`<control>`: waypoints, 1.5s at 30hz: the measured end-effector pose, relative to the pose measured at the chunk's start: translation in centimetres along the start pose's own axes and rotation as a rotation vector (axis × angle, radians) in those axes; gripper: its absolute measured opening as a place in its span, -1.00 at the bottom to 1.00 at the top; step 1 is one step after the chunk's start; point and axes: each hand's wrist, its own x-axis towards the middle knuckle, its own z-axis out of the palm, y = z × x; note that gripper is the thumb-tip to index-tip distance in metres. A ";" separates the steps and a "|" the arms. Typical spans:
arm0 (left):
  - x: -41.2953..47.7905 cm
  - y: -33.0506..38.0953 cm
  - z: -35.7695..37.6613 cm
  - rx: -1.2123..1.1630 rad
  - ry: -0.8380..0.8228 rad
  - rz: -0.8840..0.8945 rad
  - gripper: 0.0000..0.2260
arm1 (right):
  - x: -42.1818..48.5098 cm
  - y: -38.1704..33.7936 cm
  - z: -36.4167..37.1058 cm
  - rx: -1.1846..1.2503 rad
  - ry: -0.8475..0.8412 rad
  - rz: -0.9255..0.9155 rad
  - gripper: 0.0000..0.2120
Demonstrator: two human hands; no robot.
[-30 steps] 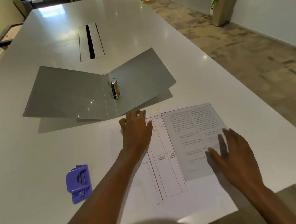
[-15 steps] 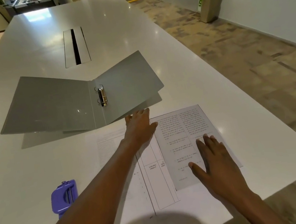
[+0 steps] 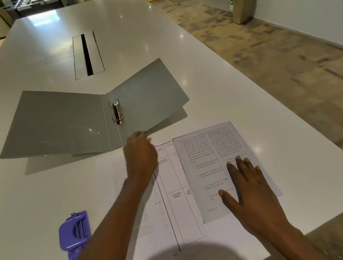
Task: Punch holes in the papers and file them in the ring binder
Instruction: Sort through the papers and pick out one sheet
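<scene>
The grey ring binder (image 3: 59,123) lies open in a shallow V on the white table, its metal rings (image 3: 118,113) standing at the spine. My left hand (image 3: 139,155) reaches across the papers, and its fingertips meet the near edge of the binder's right cover; whether they grip that edge is hidden. Below it a white sheet with a table (image 3: 178,207) lies under a grey printed sheet (image 3: 208,169). My right hand (image 3: 247,187) rests flat on the grey sheet with its fingers spread. The purple hole punch (image 3: 74,234) sits at the near left, untouched.
The white table (image 3: 227,89) has a cable slot (image 3: 86,53) behind the binder. Its right edge runs close to the papers, with patterned floor beyond. A potted plant (image 3: 246,3) stands by the far right wall.
My left hand has slid forward off the papers until its fingers reach the binder's near edge. My right hand stays flat on the grey sheet. The view has shifted a little.
</scene>
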 end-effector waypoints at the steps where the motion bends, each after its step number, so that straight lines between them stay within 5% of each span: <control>1: -0.8 -1.0 -0.6 0.008 0.044 -0.079 -0.75 | 0.0 0.0 0.1 -0.003 0.000 0.002 -0.12; 7: -3.0 -3.2 -1.3 0.025 0.053 -0.238 -0.78 | -0.2 -0.1 0.4 -0.010 -0.002 0.000 -0.14; 15: -2.6 -1.7 -1.0 -0.012 0.002 -0.214 -0.85 | -0.3 -0.1 0.5 -0.021 -0.009 -0.014 -0.16; 22: -2.9 -0.3 -2.2 -0.281 0.002 -0.221 -0.89 | -1.4 -1.0 0.6 -0.012 -0.011 -0.037 -0.17; 32: -3.8 -1.4 -1.8 -0.888 -0.139 -0.682 -0.76 | -2.5 -3.8 1.6 0.002 -0.031 -0.075 -0.18; 45: -4.5 -1.5 -2.5 -0.999 -0.232 -0.662 -0.90 | -2.8 -5.5 1.5 0.014 -0.035 -0.121 -0.20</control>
